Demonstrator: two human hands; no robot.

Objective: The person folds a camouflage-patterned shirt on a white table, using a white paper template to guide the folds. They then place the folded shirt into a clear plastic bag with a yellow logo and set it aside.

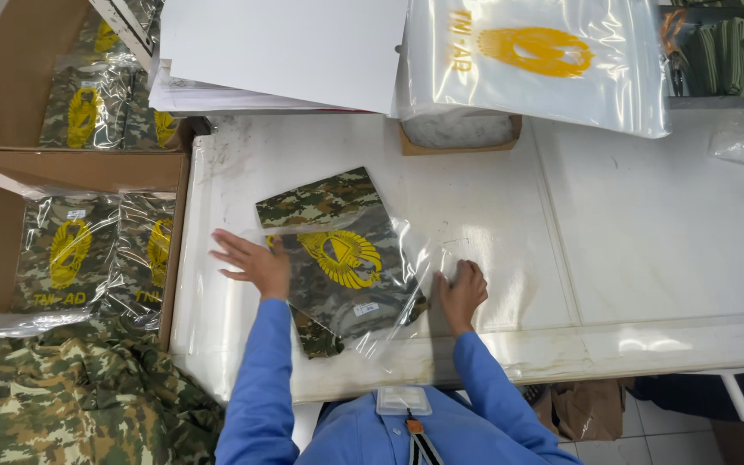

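A folded camouflage shirt point(325, 207) lies on the white table point(647, 224), partly inside a clear plastic bag point(406, 258) printed with a yellow emblem point(342, 257). The shirt's far end sticks out of the bag. My left hand point(251, 263) rests flat with fingers spread on the left edge of the bag. My right hand point(461, 291) presses with curled fingers on the bag's right edge, beside the shirt. Both sleeves are blue.
Cardboard boxes point(131, 168) at the left hold bagged camouflage shirts point(66, 258). Loose camouflage cloth point(71, 396) lies at the lower left. White card sheets point(286, 47) and a stack of empty printed bags point(536, 60) sit at the table's far side. Green folded cloth point(742, 60) is at top right.
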